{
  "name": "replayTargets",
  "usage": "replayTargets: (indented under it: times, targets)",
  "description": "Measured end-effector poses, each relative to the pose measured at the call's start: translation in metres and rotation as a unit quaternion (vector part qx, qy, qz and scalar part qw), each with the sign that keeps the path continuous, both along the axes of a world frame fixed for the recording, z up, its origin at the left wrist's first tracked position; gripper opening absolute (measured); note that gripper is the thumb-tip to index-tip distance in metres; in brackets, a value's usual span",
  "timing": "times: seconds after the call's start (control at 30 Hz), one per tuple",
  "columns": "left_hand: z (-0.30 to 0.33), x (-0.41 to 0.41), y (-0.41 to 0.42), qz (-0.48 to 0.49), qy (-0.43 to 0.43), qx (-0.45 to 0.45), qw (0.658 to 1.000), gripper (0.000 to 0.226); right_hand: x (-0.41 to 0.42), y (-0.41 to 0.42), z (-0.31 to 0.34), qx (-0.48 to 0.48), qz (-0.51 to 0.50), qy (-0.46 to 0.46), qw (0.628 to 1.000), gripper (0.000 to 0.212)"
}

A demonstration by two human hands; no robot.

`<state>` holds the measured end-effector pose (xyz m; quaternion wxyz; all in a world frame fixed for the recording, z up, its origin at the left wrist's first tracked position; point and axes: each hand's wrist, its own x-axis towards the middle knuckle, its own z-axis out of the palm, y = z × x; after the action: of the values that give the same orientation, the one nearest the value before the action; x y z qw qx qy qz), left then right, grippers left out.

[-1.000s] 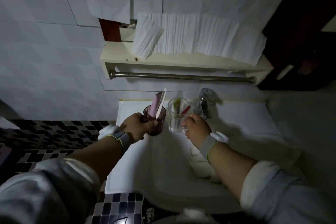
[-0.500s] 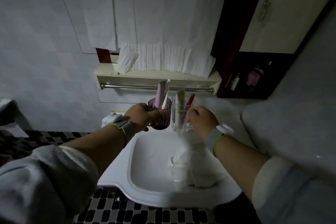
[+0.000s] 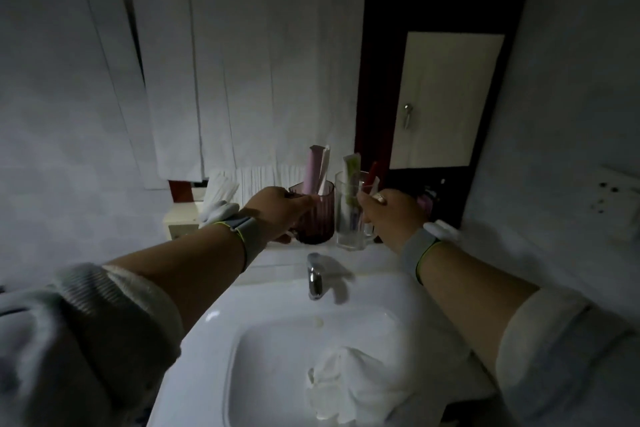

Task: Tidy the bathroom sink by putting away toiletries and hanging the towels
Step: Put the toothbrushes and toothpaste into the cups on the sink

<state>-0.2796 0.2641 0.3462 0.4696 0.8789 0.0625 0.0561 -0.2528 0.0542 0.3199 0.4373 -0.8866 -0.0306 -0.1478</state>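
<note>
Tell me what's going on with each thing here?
Ribbed purple plastic cup: upright, held by left hand.
Clear glass mug: upright, held by right hand.
Chrome faucet: off.
Crumpled white towel: in the white sink basin.
Cream cabinet door: shut.

Two cups stand side by side above the back of the sink (image 3: pixel 214 340), at the shelf (image 3: pixel 180 224) — the ribbed cup (image 3: pixel 317 218) left, held by the left hand (image 3: pixel 277 211), the glass mug (image 3: pixel 349 218) right, held by the right hand (image 3: pixel 391 215) (whether they rest on the shelf is unclear). The faucet (image 3: pixel 314 276) sits below and before them, and a crumpled towel (image 3: pixel 353 385) lies in the basin — nearest the viewer.
</note>
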Motion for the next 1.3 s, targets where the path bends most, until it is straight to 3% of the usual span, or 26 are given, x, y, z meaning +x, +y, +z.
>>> replayTargets:
  times: [0.17, 0.5, 0.63, 0.73, 0.9, 1.3]
  targets:
    - [0.046, 0.000, -0.018, -0.042, -0.021, -0.004, 0.999, 0.037, -0.002, -0.012, 0.041, -0.026, -0.030, -0.037, 0.999, 0.050]
    - [0.131, 0.005, -0.048, -0.112, -0.054, -0.071, 0.990, 0.038, -0.014, -0.036, 0.123, 0.026, -0.093, -0.097, 0.991, 0.052]
    - [0.153, 0.008, -0.061, -0.140, -0.053, -0.102, 0.983, 0.042, -0.016, -0.051, 0.151, 0.066, -0.086, -0.108, 0.988, 0.033]
    - [0.168, 0.009, -0.069, -0.160, -0.053, -0.116, 0.979, 0.040, -0.019, -0.059, 0.169, 0.069, -0.078, -0.114, 0.988, 0.032]
    - [0.197, 0.014, -0.083, -0.187, -0.062, -0.103, 0.975, 0.035, -0.020, -0.077, 0.198, 0.008, -0.104, -0.115, 0.988, 0.037]
    - [0.272, 0.042, -0.126, -0.185, -0.138, -0.072, 0.970, 0.022, 0.019, -0.116, 0.284, 0.009, -0.078, -0.170, 0.982, 0.035]
